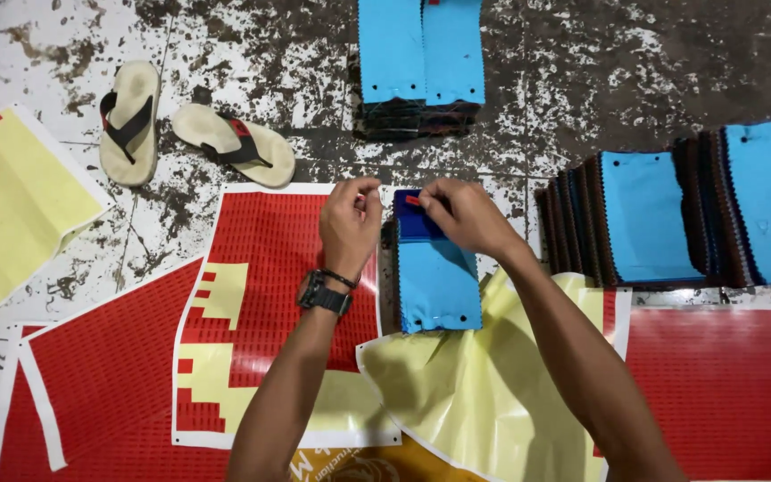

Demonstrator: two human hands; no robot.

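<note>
Both hands worked at the top end of one small stack of fabric swatches (437,284), a blue-topped pile lying on the floor between the forearms. The right hand (461,214) pinched a small red sticker (413,201) between thumb and fingertips against a dark blue card (417,223) on the stack's upper end. The left hand (350,219), with a black watch (321,295) on its wrist, was curled narrow just beside it, fingertips drawn together; what it held, if anything, could not be told. Three large red sticker sheets (265,268) lay under and around the arms, one partly stripped to its yellow backing, and two peeled yellow backing sheets (484,384) were in view, one below the stack and one at the far left. Two flip-flops (180,129) sat on the stained floor (582,80) to the upper left. One more swatch pile (419,62) lay above, and a long fanned row (680,210) stretched along the right.
</note>
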